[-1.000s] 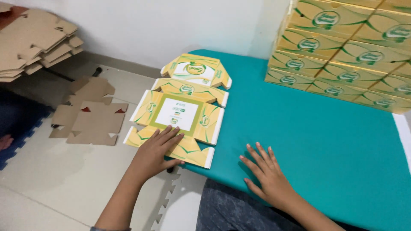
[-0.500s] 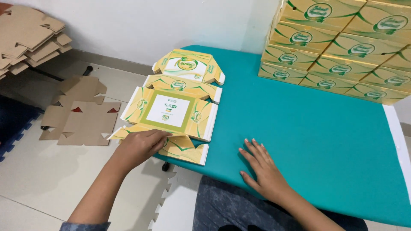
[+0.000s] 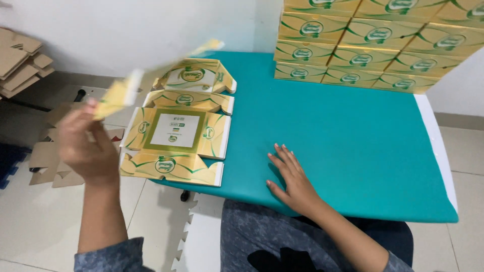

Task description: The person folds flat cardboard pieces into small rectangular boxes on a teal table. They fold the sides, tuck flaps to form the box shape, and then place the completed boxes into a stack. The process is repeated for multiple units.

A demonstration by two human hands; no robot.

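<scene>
My left hand (image 3: 85, 146) is raised at the left and grips a flat yellow carton blank (image 3: 132, 83), which is blurred and tilts up toward the wall. Below it a stack of flat yellow-and-green carton blanks (image 3: 176, 136) lies on the left end of the teal table (image 3: 353, 151) and hangs over its edge. My right hand (image 3: 290, 179) rests flat on the table near the front edge, fingers spread, holding nothing.
A wall of folded yellow boxes (image 3: 373, 45) is stacked at the table's back right. Brown cardboard sheets (image 3: 20, 60) are piled by the wall at far left, and more cardboard pieces (image 3: 50, 166) lie on the tiled floor.
My left hand has lifted one carton blank off the stack and swung it up to the left. My right hand has stayed flat on the table.
</scene>
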